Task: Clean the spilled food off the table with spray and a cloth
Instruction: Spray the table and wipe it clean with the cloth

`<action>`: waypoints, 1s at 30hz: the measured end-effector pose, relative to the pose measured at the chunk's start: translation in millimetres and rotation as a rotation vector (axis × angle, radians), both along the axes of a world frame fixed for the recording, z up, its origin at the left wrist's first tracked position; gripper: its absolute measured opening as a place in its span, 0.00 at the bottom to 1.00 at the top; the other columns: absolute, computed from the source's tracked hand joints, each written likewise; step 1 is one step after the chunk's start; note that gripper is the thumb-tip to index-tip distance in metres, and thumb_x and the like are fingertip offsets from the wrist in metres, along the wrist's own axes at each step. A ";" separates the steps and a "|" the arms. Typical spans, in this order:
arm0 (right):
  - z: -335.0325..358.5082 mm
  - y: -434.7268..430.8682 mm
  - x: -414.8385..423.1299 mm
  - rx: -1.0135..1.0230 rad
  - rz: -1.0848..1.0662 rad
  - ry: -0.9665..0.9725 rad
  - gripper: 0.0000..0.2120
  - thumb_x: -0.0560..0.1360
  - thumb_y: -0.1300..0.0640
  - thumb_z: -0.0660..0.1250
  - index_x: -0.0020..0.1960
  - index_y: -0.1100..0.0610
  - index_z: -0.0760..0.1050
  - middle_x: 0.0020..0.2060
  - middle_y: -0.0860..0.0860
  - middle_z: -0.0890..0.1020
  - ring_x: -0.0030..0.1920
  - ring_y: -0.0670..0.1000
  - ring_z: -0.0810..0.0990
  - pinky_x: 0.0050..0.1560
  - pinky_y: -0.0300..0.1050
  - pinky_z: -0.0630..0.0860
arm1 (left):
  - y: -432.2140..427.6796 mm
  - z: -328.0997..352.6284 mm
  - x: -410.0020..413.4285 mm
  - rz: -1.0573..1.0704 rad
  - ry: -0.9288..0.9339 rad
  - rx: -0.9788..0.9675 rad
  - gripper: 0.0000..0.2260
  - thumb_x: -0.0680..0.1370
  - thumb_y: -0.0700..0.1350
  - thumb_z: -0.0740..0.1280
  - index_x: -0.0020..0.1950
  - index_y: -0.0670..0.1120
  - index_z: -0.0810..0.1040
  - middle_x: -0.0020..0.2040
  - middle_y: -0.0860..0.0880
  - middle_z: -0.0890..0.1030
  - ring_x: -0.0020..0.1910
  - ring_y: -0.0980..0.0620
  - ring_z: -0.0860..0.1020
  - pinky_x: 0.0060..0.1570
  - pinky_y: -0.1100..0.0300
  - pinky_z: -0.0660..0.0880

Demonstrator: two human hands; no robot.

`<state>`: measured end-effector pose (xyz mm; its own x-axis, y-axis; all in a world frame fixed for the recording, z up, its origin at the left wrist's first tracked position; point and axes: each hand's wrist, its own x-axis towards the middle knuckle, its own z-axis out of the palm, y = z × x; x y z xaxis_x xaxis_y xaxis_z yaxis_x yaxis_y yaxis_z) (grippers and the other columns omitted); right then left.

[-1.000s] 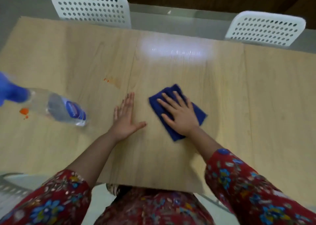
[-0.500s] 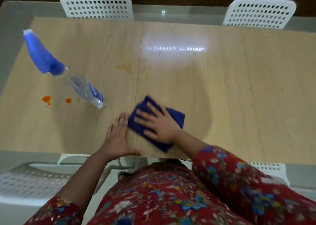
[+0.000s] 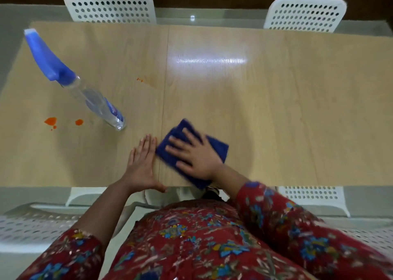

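Wood table (image 3: 276,109) w/ orange spills (image 3: 50,121), right hand (image 3: 196,154) flat on blue cloth (image 3: 219,146), left hand (image 3: 141,165) flat, empty

L hand (image 3: 142,166) flat, palm down, fingers together; R hand (image 3: 196,153) flat, fingers spread, pressing down

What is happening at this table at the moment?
A person is wiping a wooden table. The right hand presses flat on a folded blue cloth near the front edge, and the left hand lies flat on the table beside it. A spray bottle stands untouched to the left. Orange spots beside the bottle and a faint orange smear farther back are not yet cleaned.
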<state>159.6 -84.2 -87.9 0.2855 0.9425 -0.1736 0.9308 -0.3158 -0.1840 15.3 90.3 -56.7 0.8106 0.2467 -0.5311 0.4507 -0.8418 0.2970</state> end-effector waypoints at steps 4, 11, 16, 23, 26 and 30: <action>-5.6 -87.7 -1.6 0.099 0.011 -0.030 0.26 0.81 0.38 0.50 0.77 0.39 0.53 0.77 0.41 0.55 0.78 0.55 0.48 0.74 0.62 0.49 | -3.5 -1.8 1.5 -0.012 0.011 0.005 0.70 0.54 0.71 0.75 0.74 0.52 0.25 0.72 0.51 0.22 0.73 0.51 0.25 0.72 0.49 0.33; -3.5 -129.0 111.7 -0.036 -1.035 -0.044 0.27 0.80 0.38 0.44 0.78 0.39 0.46 0.78 0.41 0.48 0.78 0.55 0.44 0.73 0.66 0.46 | 0.5 -4.1 1.3 -0.050 0.027 -0.010 0.70 0.47 0.81 0.61 0.73 0.54 0.24 0.70 0.52 0.19 0.71 0.50 0.23 0.73 0.44 0.32; 1.0 -27.1 152.4 -0.056 -1.053 0.007 0.28 0.80 0.39 0.44 0.78 0.41 0.42 0.79 0.43 0.44 0.78 0.59 0.40 0.72 0.68 0.41 | 0.9 -11.0 -0.2 -0.051 0.002 0.006 0.68 0.52 0.79 0.64 0.73 0.54 0.24 0.70 0.52 0.19 0.70 0.51 0.21 0.71 0.46 0.30; 1.2 46.4 63.1 -0.049 -0.478 -0.021 0.27 0.81 0.39 0.43 0.78 0.41 0.44 0.79 0.43 0.46 0.78 0.57 0.40 0.74 0.64 0.40 | 5.7 -16.2 -1.6 -0.015 -0.049 -0.028 0.62 0.52 0.84 0.51 0.75 0.56 0.28 0.71 0.54 0.21 0.71 0.54 0.23 0.73 0.49 0.31; -2.6 2.9 22.1 -0.009 -0.300 -0.023 0.27 0.80 0.38 0.44 0.78 0.39 0.45 0.78 0.41 0.47 0.78 0.54 0.41 0.74 0.63 0.42 | 2.9 -21.5 -3.4 0.006 -0.120 -0.024 0.50 0.63 0.77 0.48 0.76 0.56 0.32 0.74 0.53 0.25 0.72 0.55 0.25 0.73 0.50 0.33; -7.9 -43.1 20.2 0.028 -0.470 -0.075 0.27 0.79 0.37 0.46 0.77 0.38 0.53 0.77 0.41 0.56 0.78 0.53 0.50 0.73 0.63 0.53 | 3.7 -23.6 -11.1 -0.004 -0.166 -0.013 0.45 0.66 0.74 0.44 0.76 0.56 0.33 0.74 0.54 0.26 0.72 0.56 0.27 0.72 0.53 0.32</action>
<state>179.8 -127.4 -95.9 0.6926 0.7124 -0.1127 0.6995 -0.7016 -0.1359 4.2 94.1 -80.3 0.8886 0.2371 -0.3926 0.3909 -0.8392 0.3780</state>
